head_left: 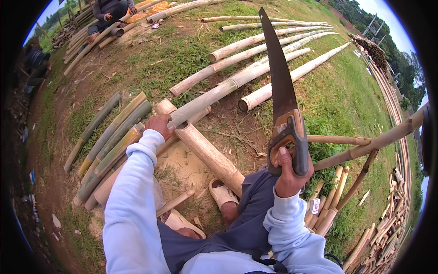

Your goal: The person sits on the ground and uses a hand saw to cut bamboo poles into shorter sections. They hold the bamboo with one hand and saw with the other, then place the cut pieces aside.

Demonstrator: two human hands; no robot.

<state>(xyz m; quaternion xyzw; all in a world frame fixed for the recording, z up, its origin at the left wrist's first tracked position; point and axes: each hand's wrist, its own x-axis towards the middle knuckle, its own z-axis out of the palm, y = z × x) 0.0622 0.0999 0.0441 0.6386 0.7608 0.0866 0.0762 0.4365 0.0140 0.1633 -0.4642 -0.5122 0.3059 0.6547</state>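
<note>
My right hand (291, 176) is wrapped round the handle of a handsaw (280, 82), whose dark toothed blade points up and away, clear of the bamboo. My left hand (159, 126) grips the near end of a long pale bamboo pole (228, 86). Under that end lies a thick bamboo support (210, 153), which slants down to my right leg, and the pole rests across its upper part. Part of my left hand's fingers is hidden against the pole. Pale sawdust (182, 176) covers the ground between the support and my left sleeve.
Several cut bamboo lengths (114, 130) lie at my left. More long poles (292, 75) stretch away over the grass. A bamboo frame (365, 148) stands at the right, near piled short pieces (381, 233). One person (112, 13) sits far left; another (36, 64) is at the left edge.
</note>
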